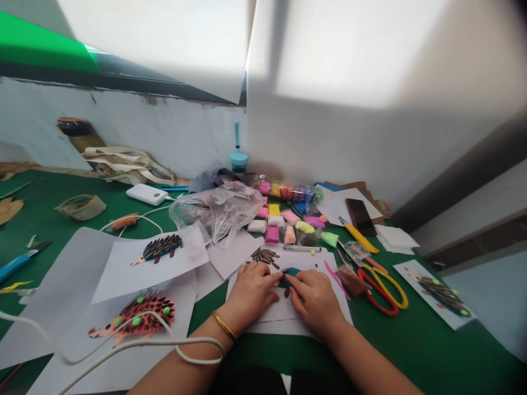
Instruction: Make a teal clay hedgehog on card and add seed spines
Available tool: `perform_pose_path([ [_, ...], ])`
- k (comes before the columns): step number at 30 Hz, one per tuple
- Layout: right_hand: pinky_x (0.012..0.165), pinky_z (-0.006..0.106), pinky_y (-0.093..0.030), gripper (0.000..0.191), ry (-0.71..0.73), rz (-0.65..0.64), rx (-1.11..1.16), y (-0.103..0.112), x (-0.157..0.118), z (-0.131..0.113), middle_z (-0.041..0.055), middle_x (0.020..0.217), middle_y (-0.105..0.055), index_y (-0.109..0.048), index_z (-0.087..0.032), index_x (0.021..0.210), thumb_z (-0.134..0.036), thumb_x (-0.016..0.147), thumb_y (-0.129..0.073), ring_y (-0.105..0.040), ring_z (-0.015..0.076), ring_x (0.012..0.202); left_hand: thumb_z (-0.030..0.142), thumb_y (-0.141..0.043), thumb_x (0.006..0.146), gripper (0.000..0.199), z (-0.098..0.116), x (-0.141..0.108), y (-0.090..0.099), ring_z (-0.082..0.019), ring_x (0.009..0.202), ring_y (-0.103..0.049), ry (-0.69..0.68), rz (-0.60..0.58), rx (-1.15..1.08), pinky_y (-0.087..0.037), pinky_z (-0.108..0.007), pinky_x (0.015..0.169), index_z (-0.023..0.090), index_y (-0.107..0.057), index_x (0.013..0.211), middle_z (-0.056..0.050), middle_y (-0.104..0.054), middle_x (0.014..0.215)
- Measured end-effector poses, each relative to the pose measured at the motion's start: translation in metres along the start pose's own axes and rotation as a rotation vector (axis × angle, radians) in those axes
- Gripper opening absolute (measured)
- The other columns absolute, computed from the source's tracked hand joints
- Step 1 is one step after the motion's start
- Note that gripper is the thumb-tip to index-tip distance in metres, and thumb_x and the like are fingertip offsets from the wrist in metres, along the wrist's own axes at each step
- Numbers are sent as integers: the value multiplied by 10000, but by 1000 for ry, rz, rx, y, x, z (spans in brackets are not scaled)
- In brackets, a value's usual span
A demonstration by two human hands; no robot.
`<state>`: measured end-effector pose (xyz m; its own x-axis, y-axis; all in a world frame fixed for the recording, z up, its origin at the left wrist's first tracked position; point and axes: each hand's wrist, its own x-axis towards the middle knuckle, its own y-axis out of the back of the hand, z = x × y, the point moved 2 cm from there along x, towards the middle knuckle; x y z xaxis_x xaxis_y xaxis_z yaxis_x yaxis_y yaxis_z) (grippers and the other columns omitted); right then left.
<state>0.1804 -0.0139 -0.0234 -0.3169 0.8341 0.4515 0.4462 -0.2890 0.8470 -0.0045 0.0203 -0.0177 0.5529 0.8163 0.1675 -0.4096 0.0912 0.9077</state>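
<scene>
My left hand [254, 291], with a gold bangle at the wrist, has its fingers bent inward over a blue modelling clay shape [293, 272] on white paper. From the other side my right hand [316, 299] presses its forefinger onto the same clay, other fingers curled. The fingertips of both hands almost meet and hide much of it. At the clay's top edge is a small dark piece, perhaps a seed. A brown clay bit [287, 293] shows beneath. Striped sunflower seeds [265, 256] lie in a pile just beyond my left hand.
Packets of coloured clay [272, 234] and a crumpled plastic bag [218, 208] lie behind. Red-and-yellow scissors [382, 291], a yellow cutter [361, 238], a pink tool [336, 280] and a phone [360, 215] are at right. Hedgehog pictures [140, 318] and a white cable [135, 344] lie left.
</scene>
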Motion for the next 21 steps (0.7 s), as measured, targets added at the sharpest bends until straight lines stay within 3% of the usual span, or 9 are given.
perform_pose_path([
  [14, 787, 371, -372, 319, -31, -35, -18, -2, 0, 2, 64, 932, -637, -668, -213, 1176, -207, 877, -558, -547, 220, 880, 254, -818, 718, 542, -2, 0, -2, -231, 1003, -518, -14, 7, 4, -357, -406, 882, 356, -605, 1206, 0, -590, 1013],
  [21, 764, 361, -369, 245, 10, 52, 18, 6, 1, 0, 54, 840, -640, -716, -206, 1049, -185, 879, -541, -546, 201, 817, 246, -810, 725, 383, -1, 0, 0, -224, 997, -521, -21, 56, 1, -357, -400, 886, 300, -665, 1075, -8, -598, 1013],
])
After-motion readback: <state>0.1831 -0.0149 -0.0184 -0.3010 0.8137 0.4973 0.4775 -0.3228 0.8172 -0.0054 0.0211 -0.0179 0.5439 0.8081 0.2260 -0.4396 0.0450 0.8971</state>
